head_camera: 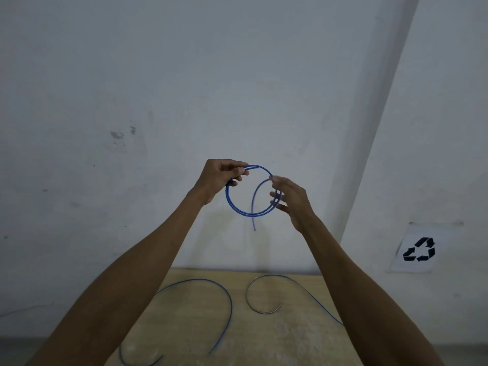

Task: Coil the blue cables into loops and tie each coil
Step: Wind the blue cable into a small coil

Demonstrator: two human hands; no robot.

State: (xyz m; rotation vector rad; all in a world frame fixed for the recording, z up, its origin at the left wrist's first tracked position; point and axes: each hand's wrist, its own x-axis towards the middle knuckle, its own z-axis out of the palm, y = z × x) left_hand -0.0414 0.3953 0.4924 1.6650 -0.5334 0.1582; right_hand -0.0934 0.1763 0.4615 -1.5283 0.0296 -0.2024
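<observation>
I hold a blue cable coil [239, 210] raised in front of the wall, wound in about two round loops. My left hand [220, 178] pinches the coil at its upper left. My right hand [289, 198] grips the coil's right side, and the cable's free end [253, 204] curves through the ring and hangs below it. Two more blue cables lie loose on the wooden table: one [227, 299] arcs at the left, another [253, 299] curls at the right and runs under my right forearm.
The wooden table [280, 336] stands against a pale wall. A paper sheet with a recycling symbol [418, 249] hangs on the wall at the right. A wall corner or pillar edge runs diagonally at the upper right.
</observation>
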